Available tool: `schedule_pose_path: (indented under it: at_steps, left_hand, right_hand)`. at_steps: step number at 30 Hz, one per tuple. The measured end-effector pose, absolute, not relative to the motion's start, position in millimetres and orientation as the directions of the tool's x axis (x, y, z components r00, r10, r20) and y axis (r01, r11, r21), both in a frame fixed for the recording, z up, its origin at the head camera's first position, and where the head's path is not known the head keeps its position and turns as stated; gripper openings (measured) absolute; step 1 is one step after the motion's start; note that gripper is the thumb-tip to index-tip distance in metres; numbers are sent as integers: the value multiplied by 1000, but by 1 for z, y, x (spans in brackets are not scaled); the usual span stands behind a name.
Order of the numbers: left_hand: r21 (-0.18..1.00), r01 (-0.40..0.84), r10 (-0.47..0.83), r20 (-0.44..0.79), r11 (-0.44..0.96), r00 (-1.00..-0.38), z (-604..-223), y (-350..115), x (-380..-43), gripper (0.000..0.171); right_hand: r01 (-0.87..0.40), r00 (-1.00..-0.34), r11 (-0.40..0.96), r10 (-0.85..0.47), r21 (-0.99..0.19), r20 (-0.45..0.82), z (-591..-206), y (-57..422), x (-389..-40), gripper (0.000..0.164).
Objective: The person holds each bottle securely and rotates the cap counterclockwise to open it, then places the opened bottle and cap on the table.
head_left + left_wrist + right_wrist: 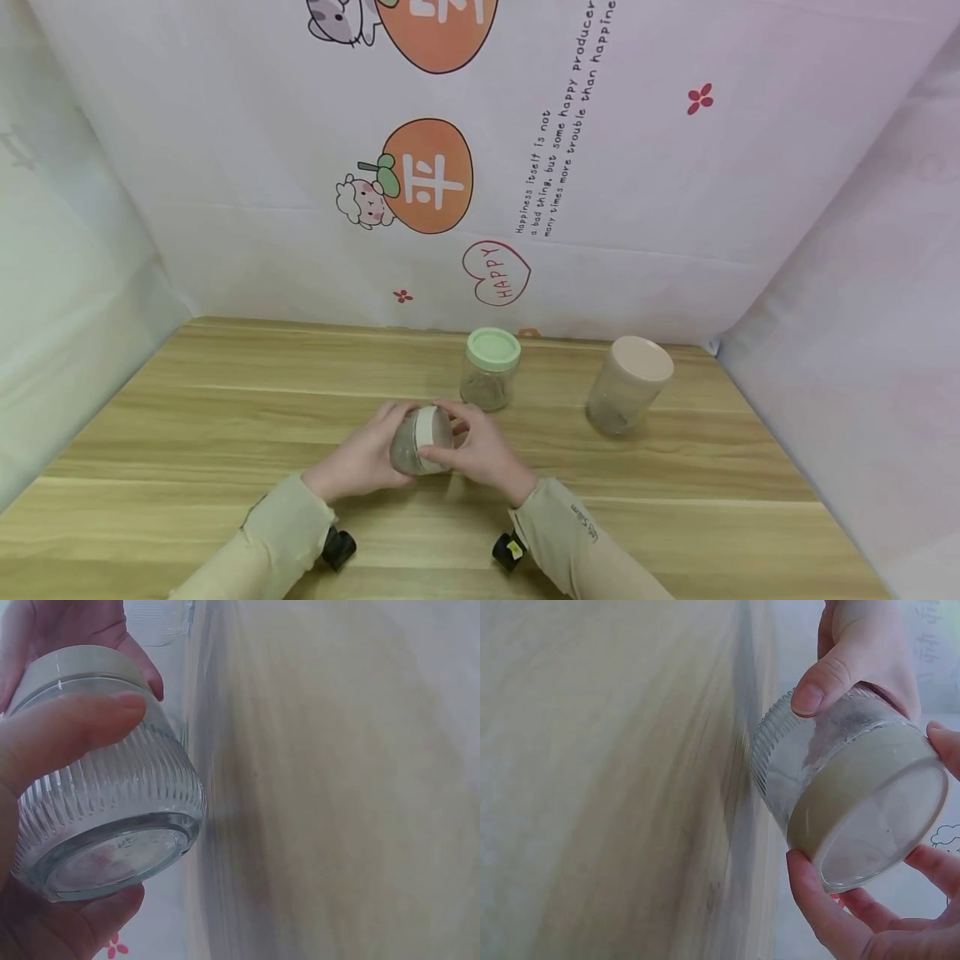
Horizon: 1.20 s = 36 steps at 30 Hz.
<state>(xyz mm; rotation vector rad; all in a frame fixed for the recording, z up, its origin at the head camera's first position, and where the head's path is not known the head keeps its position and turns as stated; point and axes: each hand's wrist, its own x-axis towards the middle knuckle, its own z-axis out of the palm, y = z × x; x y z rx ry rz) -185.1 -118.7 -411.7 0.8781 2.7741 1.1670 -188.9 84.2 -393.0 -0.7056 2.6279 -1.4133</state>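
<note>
A ribbed clear glass jar with a cream lid is held tilted on its side above the table, lid toward the right. My left hand grips the glass body; in the left wrist view the thumb lies across the ribbed side and the round base shows. With thumb and fingers spread around the lid's rim, my right hand holds the other end. Seen from the right wrist, the lid's top looks clear inside its cream ring.
Behind the hands stands a glass jar with a green lid. Farther right is a taller jar with a pale pink lid. The wooden table meets a printed white cloth at the back, with white cloth on both sides.
</note>
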Motion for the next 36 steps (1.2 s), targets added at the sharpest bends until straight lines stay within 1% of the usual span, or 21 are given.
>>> schedule_pose_path:
  at_steps: [2, 4, 8, 14, 20, 23, 25, 27, 31, 33, 36]
  left_hand:
    - [663, 502, 503, 213, 556, -837, -413, -120, -186, 93]
    - [673, 505, 512, 213, 541, -832, -415, -123, -187, 93]
    - [698, 491, 528, 188, 521, -828, -418, -129, -189, 92]
    - [706, 487, 538, 177, 513, -824, -414, -129, -188, 92]
    - [703, 486, 531, 180, 520, -828, -414, -129, -188, 93]
    - [703, 481, 527, 176, 524, -831, -414, -128, -187, 94]
    - [697, 481, 525, 174, 533, -833, -413, -128, -187, 94]
    - [689, 482, 525, 171, 541, -834, -413, -128, -186, 94]
    - [681, 486, 525, 172, 548, -833, -412, -127, -185, 93]
    - [679, 487, 525, 173, 550, -833, -412, -126, -184, 93]
    - [678, 483, 520, 170, 554, -837, -412, -126, -184, 93]
  right_hand:
    - [-386, -881, 477, -443, -790, 163, -392, 84, -187, 64]
    - [-443, -858, 501, -476, -743, 191, -390, 84, -185, 66]
    - [-579, -787, 524, -560, -625, 259, -386, 84, -181, 71]
    - [-658, -723, 482, -619, -579, 307, -388, 89, -185, 70]
    - [-785, -599, 436, -714, -441, 361, -392, 95, -192, 70]
    - [-793, -580, 409, -735, -452, 351, -392, 98, -194, 71]
    - [-770, -596, 404, -732, -494, 330, -391, 99, -194, 73]
    - [-733, -628, 405, -712, -547, 314, -390, 100, -193, 72]
    - [-615, -737, 438, -615, -655, 281, -386, 98, -192, 65]
    - [-553, -790, 473, -559, -686, 251, -384, 96, -191, 60]
    - [-449, -856, 541, -490, -711, 167, -382, 93, -190, 59]
